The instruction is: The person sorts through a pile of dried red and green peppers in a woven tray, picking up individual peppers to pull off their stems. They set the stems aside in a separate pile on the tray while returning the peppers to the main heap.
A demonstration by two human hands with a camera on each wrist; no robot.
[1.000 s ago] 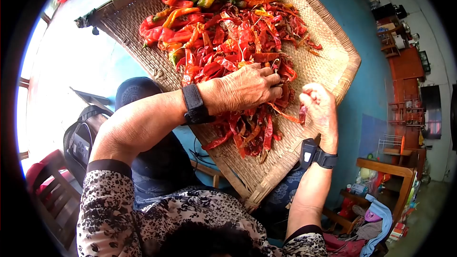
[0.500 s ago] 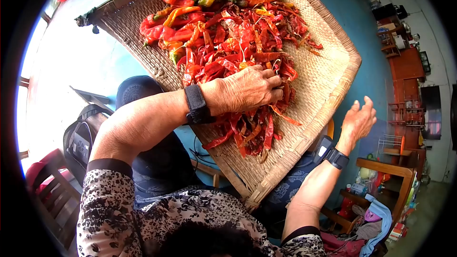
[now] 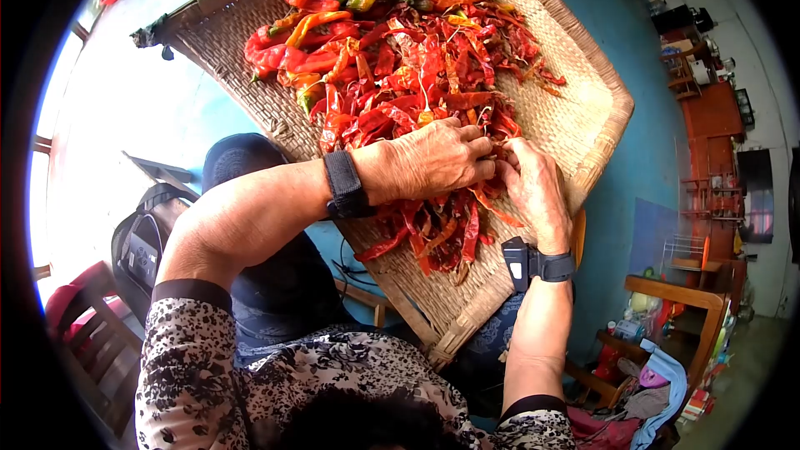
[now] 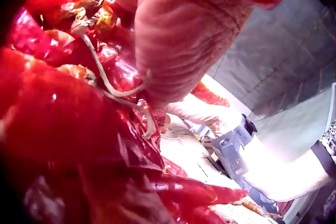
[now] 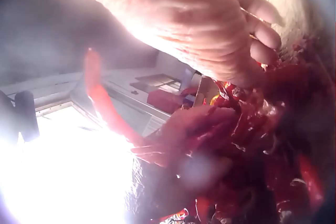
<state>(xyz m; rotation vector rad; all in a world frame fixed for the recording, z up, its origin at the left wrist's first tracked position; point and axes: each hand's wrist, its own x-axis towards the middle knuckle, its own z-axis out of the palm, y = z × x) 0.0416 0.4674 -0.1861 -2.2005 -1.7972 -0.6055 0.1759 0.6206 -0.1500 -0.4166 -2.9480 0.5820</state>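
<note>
Dried red chillies (image 3: 467,100) lie heaped on a woven tray (image 3: 575,117). My left hand (image 3: 433,158) rests palm down on the heap, fingers bent down into it. Close under its palm, the left wrist view shows glossy red chillies (image 4: 68,113) with thin curved stems. My right hand (image 3: 537,187) is at the heap's edge, thumb and index fingertips beside the left fingertips. In the right wrist view its other fingers (image 5: 265,37) curl above dark red chillies (image 5: 252,124). I cannot tell what the fingertips grip.
Fresher red, orange and green peppers (image 3: 362,0) lie at the tray's far side. A black bag (image 3: 142,242) and a wooden chair (image 3: 92,333) stand on the left. Wooden furniture with cloths (image 3: 658,383) is at the lower right.
My right hand held a dark red chilli piece near the tray edge, swung out past the edge with spread fingers, and is now back at the heap without that piece. The left hand stays.
</note>
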